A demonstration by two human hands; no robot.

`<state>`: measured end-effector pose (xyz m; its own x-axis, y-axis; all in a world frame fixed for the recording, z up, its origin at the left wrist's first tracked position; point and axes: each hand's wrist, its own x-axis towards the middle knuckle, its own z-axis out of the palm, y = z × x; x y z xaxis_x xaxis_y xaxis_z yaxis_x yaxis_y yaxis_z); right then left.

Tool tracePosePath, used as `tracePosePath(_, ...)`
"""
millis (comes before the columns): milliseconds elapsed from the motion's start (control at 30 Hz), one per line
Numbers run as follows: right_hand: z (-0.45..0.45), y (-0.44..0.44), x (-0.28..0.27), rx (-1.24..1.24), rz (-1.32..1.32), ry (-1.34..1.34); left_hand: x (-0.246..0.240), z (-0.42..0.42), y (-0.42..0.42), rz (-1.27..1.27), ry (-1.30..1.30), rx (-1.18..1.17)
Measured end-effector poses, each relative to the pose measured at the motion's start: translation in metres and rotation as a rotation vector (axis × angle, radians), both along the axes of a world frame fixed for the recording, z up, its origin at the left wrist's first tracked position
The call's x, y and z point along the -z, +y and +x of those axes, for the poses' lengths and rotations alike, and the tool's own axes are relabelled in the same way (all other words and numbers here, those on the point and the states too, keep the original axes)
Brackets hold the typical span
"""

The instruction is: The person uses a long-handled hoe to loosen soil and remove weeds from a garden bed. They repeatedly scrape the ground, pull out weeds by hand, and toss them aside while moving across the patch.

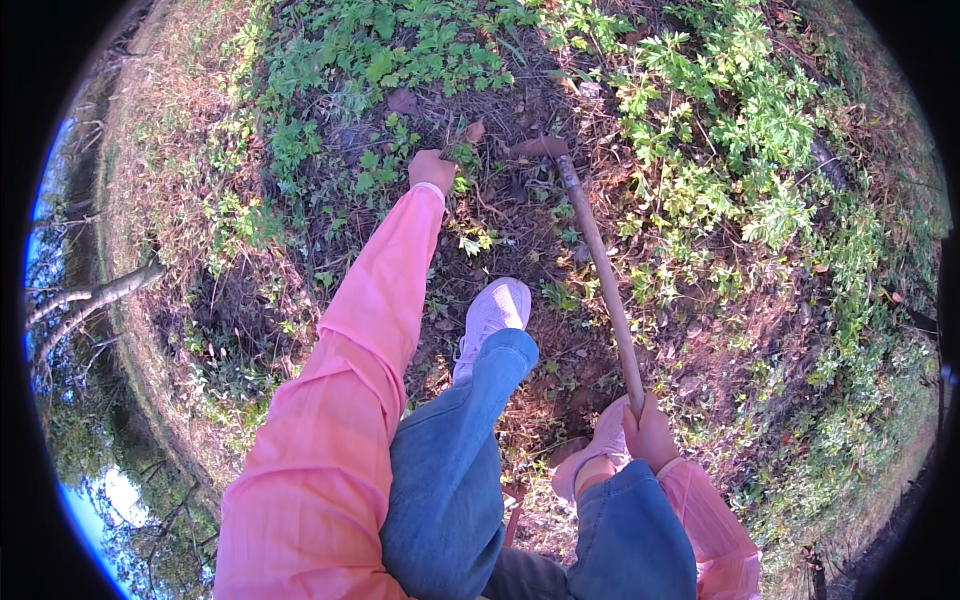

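In my right hand (651,433), low at the right by my knee, is the end of a long wooden handle (606,274). The handle runs up and away to a rusty hoe blade (541,147), which rests at the ground among dry stems. My left hand (433,171) is stretched forward to the left of the blade, its fingers closed at some thin stems beside small leafy plants (466,159). What exactly lies between those fingers is too small to tell. Both arms wear pink sleeves.
Leafy green weeds (720,82) grow thickly at the right, with another patch (375,52) ahead. My shoes (495,311) stand on bare soil and litter. A dry branch (112,291) juts in at the far left. A reddish-brown object (514,514) shows between my legs.
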<state>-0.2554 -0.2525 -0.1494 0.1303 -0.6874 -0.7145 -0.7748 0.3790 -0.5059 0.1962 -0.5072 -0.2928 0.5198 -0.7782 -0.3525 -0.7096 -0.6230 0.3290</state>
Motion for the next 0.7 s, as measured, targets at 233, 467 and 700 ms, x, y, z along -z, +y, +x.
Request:
tracePosePath(233,-0.001,-0.03,0.001,0.048,-0.176,0.049,-0.002,-0.021,-0.005,0.023,0.137,-0.124)
tracePosePath(467,0.039,-0.029,0.025,-0.079,-0.192,0.126,-0.025,-0.044,-0.002,0.197,-0.015,-0.085)
tracePosePath(700,0.024,-0.017,0.011,0.029,-0.162,-0.085,0.0,-0.012,-0.002,0.081,0.05,-0.078)
